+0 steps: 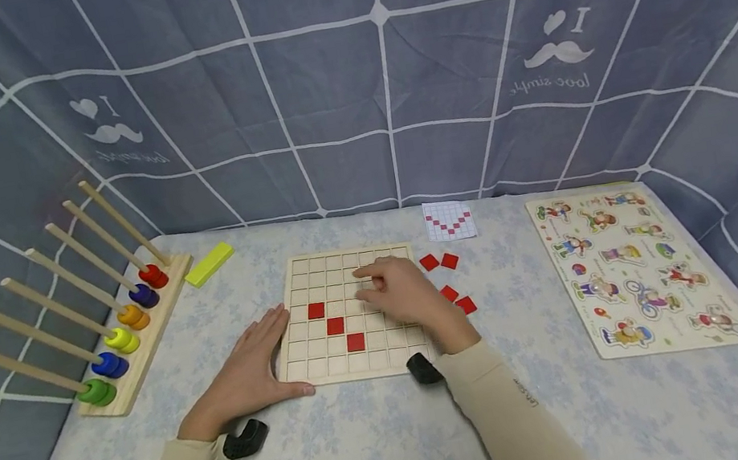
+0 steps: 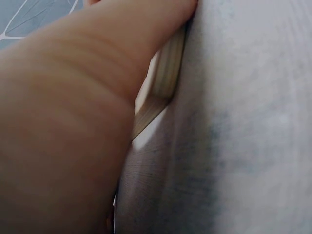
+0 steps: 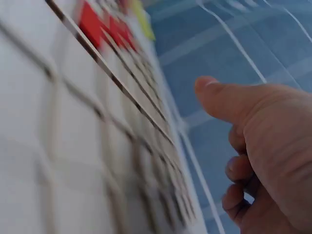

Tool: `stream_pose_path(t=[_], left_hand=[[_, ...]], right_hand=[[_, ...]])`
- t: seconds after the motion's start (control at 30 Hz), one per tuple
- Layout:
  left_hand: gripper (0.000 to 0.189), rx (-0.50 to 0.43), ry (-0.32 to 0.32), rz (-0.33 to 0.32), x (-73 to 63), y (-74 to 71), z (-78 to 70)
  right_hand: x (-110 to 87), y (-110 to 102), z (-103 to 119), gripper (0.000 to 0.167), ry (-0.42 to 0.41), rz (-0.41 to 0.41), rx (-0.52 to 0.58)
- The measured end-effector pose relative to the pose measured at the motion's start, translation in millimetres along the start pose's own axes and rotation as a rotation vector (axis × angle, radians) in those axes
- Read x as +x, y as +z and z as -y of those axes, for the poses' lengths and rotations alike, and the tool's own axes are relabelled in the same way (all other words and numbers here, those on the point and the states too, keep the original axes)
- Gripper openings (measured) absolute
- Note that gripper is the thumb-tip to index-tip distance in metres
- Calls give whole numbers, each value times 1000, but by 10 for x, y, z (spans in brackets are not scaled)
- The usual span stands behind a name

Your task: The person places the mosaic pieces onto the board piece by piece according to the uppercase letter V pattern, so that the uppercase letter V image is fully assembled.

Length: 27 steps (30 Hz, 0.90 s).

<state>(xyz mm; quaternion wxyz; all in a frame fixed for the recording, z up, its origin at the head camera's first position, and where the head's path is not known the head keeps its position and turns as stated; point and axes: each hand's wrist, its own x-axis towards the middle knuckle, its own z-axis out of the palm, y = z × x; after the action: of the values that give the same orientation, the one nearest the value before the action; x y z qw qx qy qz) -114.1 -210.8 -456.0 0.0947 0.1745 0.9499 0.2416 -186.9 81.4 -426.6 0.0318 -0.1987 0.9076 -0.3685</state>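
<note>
A wooden grid board (image 1: 343,364) lies flat in the middle, with three red square tiles (image 1: 335,326) stepping diagonally down its left half. My left hand (image 1: 253,367) rests at the board's left edge, fingers extended along the side and thumb near the front corner. The board's layered edge (image 2: 168,68) shows beyond that hand in the left wrist view. Over the board's right part hovers my right hand (image 1: 399,287), index finger and thumb apart with nothing visible between them. In the right wrist view its thumb (image 3: 222,97) sticks out while other fingers curl loosely.
Several loose red tiles (image 1: 450,260) lie right of the board. Behind them is a small printed pattern card (image 1: 451,231). A bead-and-peg stand (image 1: 157,322) and a yellow bar (image 1: 210,265) occupy the left; a picture puzzle board (image 1: 576,309) lies at right.
</note>
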Motion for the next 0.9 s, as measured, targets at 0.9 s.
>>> stream_pose_path(t=[0.9], left_hand=[[132, 6, -7, -16, -28, 8, 24]], right_hand=[[-431, -587, -1210, 39, 281, -215, -67]])
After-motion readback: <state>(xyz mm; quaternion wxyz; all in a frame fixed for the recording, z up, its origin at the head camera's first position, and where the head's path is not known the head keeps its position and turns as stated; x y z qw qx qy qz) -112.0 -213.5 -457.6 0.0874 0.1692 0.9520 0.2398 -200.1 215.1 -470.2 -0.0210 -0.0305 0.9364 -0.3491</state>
